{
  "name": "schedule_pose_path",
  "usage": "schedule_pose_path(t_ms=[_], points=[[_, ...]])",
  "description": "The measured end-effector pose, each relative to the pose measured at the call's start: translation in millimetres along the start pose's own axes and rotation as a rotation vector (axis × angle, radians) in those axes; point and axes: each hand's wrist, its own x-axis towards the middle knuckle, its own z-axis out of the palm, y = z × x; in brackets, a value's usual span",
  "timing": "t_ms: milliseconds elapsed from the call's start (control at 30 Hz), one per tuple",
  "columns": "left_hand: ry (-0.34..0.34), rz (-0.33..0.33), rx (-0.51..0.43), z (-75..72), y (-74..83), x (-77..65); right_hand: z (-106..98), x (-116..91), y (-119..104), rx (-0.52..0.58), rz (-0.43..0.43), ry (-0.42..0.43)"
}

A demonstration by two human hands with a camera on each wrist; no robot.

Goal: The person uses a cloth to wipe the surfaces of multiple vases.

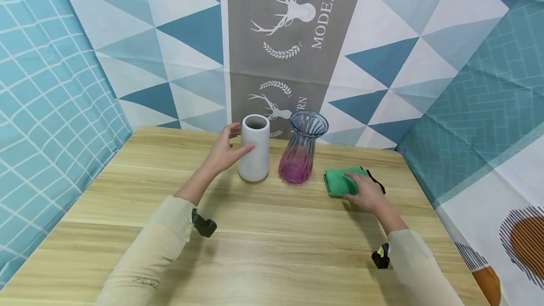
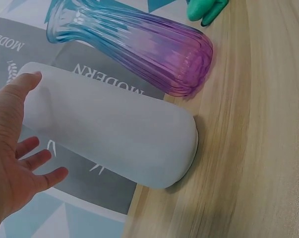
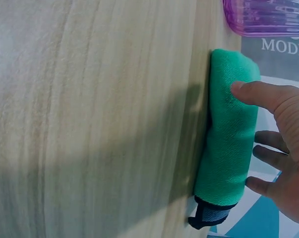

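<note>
A white cylindrical vase stands upright near the back of the table. My left hand is at its left side, thumb across the front near the rim and fingers spread. In the left wrist view those fingers hang apart from the vase's wall. Right of it stands a ribbed glass vase, blue at the flared top and pink at the base. A folded green cloth with dark edging lies further right. Over it reaches my right hand, thumb against the cloth's near face and loosely spread fingers at its far side.
The wooden table has its back edge against a patterned curtain. Blue tiled-pattern cloth hangs along the left side, with more patterned fabric on the right. A black camera is strapped to each wrist.
</note>
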Motion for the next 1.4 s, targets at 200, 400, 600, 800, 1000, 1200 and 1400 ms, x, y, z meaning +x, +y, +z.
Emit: schedule_pose_path(t_ms=[200,400,600,800,1000,1200,1400], points=[[-0.003,-0.005,0.015,3.5,0.0,0.1,4.9,0.3,2.3,-0.038,-0.018,0.002],[0.0,0.004,0.005,6.8,2.3,1.3,7.9,3.1,1.8,-0.062,-0.015,-0.028],[0.002,0.003,0.024,9.4,2.0,1.5,10.7,5.4,-1.3,-0.083,0.014,-0.065],[0.006,0.006,0.016,11.0,-1.6,2.6,12.4,8.8,-3.5,-0.111,0.018,-0.078],[0.002,-0.007,0.009,13.5,-4.1,3.4,15.1,10.6,-3.1,-0.118,0.047,-0.086],[0.02,0.007,-0.003,15.9,-2.9,3.4,18.6,12.2,-2.2,-0.139,0.034,-0.095],[0.028,0.013,-0.022,16.6,-1.1,1.9,18.8,12.7,-4.4,-0.124,0.033,-0.069]])
